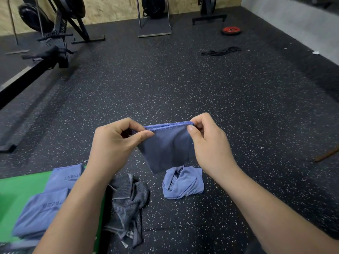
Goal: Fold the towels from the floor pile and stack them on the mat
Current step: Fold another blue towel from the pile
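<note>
While left hand [117,142] and right hand [209,143] pinch it, a blue towel [165,151] hangs.

The room is dim, with soft, even light. The black speckled rubber floor [183,85] gets darker toward the sides. The middle looks sharp. The edges bend, and the corner by the bright green foam mat [16,191] is blurry.

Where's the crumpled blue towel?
Head view: the crumpled blue towel lies on the floor, right of the grey striped towel, beneath the held towel.
</note>
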### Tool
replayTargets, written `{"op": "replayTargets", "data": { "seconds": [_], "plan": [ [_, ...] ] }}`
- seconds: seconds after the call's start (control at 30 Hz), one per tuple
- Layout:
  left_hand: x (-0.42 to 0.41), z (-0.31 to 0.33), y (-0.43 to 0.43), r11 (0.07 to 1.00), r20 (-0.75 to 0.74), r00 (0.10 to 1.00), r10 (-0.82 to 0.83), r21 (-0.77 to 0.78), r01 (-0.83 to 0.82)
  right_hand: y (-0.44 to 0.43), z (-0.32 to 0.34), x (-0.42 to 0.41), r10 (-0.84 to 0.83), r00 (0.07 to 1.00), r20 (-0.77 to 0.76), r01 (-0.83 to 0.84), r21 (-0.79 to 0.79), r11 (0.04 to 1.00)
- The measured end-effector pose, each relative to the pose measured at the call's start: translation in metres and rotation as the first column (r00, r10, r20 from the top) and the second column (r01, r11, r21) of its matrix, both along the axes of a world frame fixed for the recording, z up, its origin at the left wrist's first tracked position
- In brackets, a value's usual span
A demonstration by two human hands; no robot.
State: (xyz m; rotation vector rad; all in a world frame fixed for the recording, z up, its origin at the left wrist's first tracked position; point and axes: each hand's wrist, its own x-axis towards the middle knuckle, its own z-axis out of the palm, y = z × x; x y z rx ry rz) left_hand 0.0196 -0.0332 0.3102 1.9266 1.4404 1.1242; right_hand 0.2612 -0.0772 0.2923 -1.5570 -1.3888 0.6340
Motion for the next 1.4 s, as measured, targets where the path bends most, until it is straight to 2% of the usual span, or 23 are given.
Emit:
{"op": "replayTargets", "data": {
  "seconds": [0.13, 0.2, 0.37, 0.47, 0.53, 0.67, 0.83, 0.97, 1.1, 1.17, 1.4],
  "plan": [
    [0.002, -0.001, 0.001, 1.0, 0.066, 0.998, -0.002, 0.001, 0.002, -0.004, 0.004, 0.0, 0.041, 0.998, -0.042, -0.043, -0.05, 0.998],
    [0.004, -0.001, -0.002, 0.999, 0.008, 0.999, -0.039, 0.004, 0.039, -0.006, 0.006, 0.0, 0.11, 0.993, -0.041, -0.114, -0.087, 0.99],
    [0.018, -0.005, -0.011, 0.983, -0.09, 0.98, -0.176, -0.071, 0.17, -0.015, 0.0, -0.009, 0.384, 0.903, 0.194, -0.344, -0.21, 0.915],
    [0.028, -0.009, -0.016, 0.957, -0.1, 0.957, -0.272, -0.133, 0.258, -0.016, -0.006, -0.014, 0.474, 0.862, 0.178, -0.423, -0.262, 0.868],
    [0.032, -0.012, -0.017, 0.945, -0.029, 0.954, -0.3, -0.149, 0.292, -0.014, -0.009, -0.015, 0.466, 0.868, 0.168, -0.425, -0.231, 0.875],
    [0.028, -0.015, -0.011, 0.901, 0.267, 0.916, -0.298, -0.239, 0.363, -0.011, -0.005, -0.01, 0.45, 0.877, 0.169, -0.443, -0.078, 0.893],
    [0.025, -0.021, -0.011, 0.746, 0.332, 0.853, -0.402, -0.422, 0.516, -0.009, 0.013, -0.002, 0.426, 0.892, 0.153, -0.432, 0.009, 0.902],
    [0.029, -0.032, -0.01, 0.75, 0.225, 0.878, -0.422, -0.457, 0.478, -0.009, 0.024, 0.013, 0.372, 0.92, 0.124, -0.38, 0.048, 0.924],
    [0.024, -0.039, -0.001, 0.834, -0.018, 0.927, -0.374, -0.444, 0.327, -0.005, 0.029, 0.026, 0.277, 0.96, 0.049, -0.281, 0.118, 0.952],
    [0.021, -0.038, 0.003, 0.871, -0.095, 0.938, -0.332, -0.413, 0.267, -0.002, 0.03, 0.033, 0.229, 0.973, 0.028, -0.231, 0.151, 0.961],
    [-0.008, -0.038, 0.016, 0.89, -0.115, 0.957, -0.266, -0.412, 0.198, 0.012, 0.033, 0.055, 0.072, 0.997, -0.036, -0.062, 0.235, 0.97]
  ]
}}
